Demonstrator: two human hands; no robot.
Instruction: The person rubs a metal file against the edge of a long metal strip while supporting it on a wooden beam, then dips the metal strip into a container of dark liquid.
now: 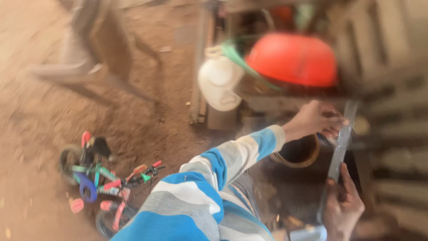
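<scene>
Dirt floor [40, 111], red bowl [292, 60], white jug [218, 85]

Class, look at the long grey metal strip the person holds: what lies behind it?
Behind the metal strip, held by the left hand and right hand, a round dark-mouthed container shows. The blurred, dark ground beyond cannot be made out.

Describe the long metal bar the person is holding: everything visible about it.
The metal bar is a long, flat, grey strip, dull and worn-looking, blurred by motion. It stands nearly upright, leaning slightly right at the top, at the right of the view, before dim shelving. The left hand, reaching from a blue, white and grey striped sleeve, meets it near the top; the right hand grips its lower part. Its bottom end is hidden.
</scene>
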